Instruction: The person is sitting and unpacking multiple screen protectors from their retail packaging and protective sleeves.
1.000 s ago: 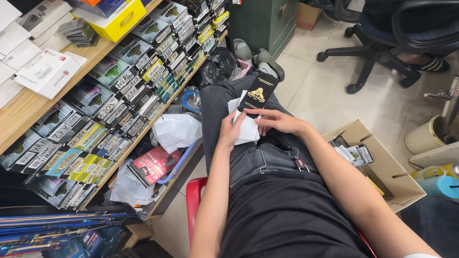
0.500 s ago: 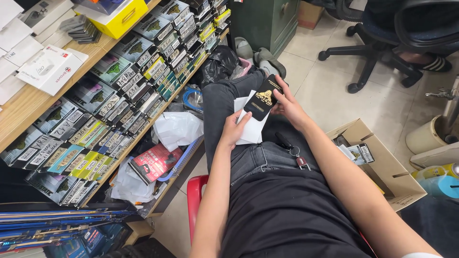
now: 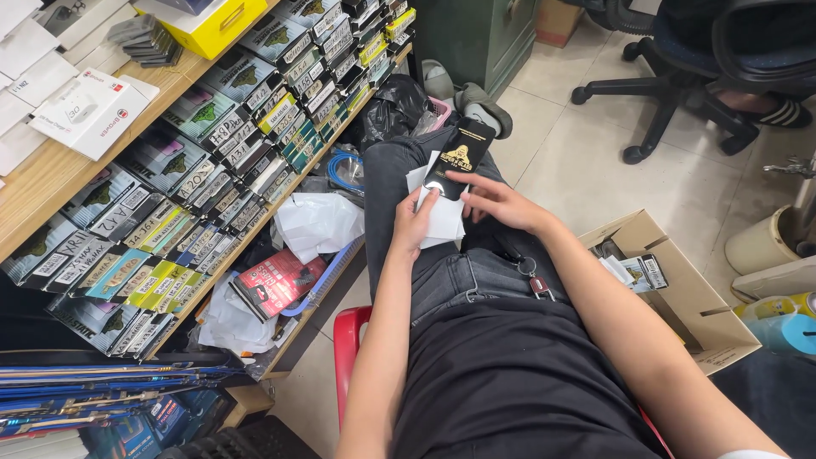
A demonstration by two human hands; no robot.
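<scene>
A slim black box (image 3: 460, 154) with a gold emblem lies on my lap, on top of white paper sheets (image 3: 444, 219). My left hand (image 3: 416, 223) grips the near left edge of the box and the papers, thumb on the box's lower end. My right hand (image 3: 501, 202) rests on the right side of the box, fingers stretched towards its near end. I sit on a red stool (image 3: 349, 340) in dark jeans.
Shelves (image 3: 195, 161) packed with rows of small boxed packages run along the left. An open cardboard box (image 3: 680, 289) stands on the floor at my right. Black bag (image 3: 393, 106), shoes (image 3: 476, 98) and an office chair (image 3: 688, 76) lie ahead.
My right hand slid from the papers up to the box's far end, then back down its right side. The black box stays on my lap.
</scene>
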